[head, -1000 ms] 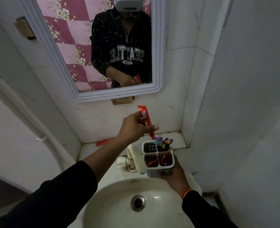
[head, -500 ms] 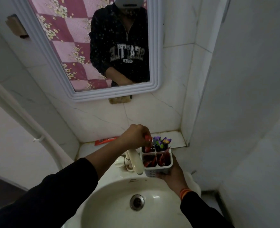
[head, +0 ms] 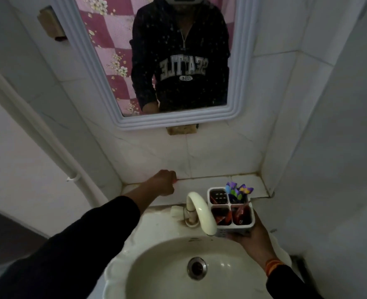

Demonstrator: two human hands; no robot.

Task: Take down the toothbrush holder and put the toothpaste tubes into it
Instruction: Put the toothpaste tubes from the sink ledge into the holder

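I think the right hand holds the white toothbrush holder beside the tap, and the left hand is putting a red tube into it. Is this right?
Not quite. In the head view the left hand is not at the toothbrush holder; it reaches to the ledge under the mirror, closed on something red. The right hand does hold the holder beside the tap.

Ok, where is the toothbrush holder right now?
In the head view, lower right: the toothbrush holder sits on the right hand, just right of the tap, above the sink.
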